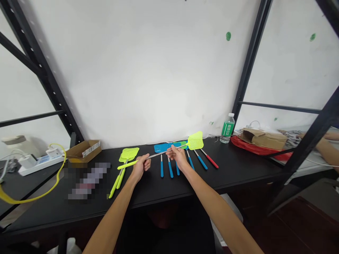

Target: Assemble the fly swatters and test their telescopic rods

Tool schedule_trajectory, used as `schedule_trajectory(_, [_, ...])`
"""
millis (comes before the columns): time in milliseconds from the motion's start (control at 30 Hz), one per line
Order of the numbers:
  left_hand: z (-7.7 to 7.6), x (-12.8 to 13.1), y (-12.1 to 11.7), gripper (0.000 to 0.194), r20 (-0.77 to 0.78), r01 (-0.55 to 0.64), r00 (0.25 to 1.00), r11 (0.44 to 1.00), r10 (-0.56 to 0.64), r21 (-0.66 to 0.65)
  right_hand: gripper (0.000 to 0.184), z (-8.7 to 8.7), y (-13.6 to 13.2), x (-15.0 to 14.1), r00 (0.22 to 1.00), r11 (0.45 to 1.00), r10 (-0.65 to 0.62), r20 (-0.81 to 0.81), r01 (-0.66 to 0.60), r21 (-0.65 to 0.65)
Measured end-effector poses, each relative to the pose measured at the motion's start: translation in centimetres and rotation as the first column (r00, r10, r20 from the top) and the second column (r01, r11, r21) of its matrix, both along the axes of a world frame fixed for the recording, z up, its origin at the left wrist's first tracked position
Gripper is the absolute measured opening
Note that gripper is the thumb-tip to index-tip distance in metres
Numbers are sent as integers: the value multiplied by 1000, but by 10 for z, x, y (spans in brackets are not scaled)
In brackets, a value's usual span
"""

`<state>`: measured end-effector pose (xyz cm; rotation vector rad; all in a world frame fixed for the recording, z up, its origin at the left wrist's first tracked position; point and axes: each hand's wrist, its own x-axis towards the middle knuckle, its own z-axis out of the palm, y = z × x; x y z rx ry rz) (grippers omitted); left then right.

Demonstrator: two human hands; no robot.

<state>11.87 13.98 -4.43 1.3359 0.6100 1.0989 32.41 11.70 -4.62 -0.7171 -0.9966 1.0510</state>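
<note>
A yellow-green fly swatter (196, 140) with a thin metal shaft is held up over the black table, its mesh head to the right. My left hand (141, 166) is closed on the shaft beside the yellow handle. Farther along, my right hand (178, 156) pinches the shaft nearer the head. Two more yellow-green fly swatters (128, 154) lie overlapping to the left, handles toward me. Behind and below my right hand is a row of several blue-handled fly swatters (170, 170), partly hidden by the hand. At that row's right end lies a red-handled swatter (212, 161).
A small open cardboard box (84, 150) sits at the left, near a power strip (42, 164) and yellow cable (59, 173). A water bottle (227, 128) stands at the back right by the black shelf post (250, 56). Another person's arm (327, 150) shows far right.
</note>
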Motion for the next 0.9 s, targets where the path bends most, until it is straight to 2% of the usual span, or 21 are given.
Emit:
schedule_trajectory(67, [1,-6,4,50,34,-41,999,999,41,-19,44,0,2,6,999,1000,-30,-34,30,-10])
schedule_trajectory(233, [3,-30,16,46,159,-253,954,967,255,-34,45,-3,7,32,951,965,-261,-167,257,-49])
schedule_trajectory(367, [6,-33,16,49,224,-317,918,945,327,-79,45,-6,9,36,937,961,-276,-214,273,-43])
schedule_trajectory(600, [9,-19,4,53,203,-290,933,955,297,-64,43,-4,3,28,950,980,-196,-245,200,-7])
schedule_trajectory(833, [2,-12,2,54,52,-147,988,989,147,8,47,-4,-2,13,998,1000,-11,-58,12,15])
schedule_trajectory(900, [1,-12,2,55,35,-130,991,991,130,14,48,-4,-1,11,999,1000,-5,-43,5,11])
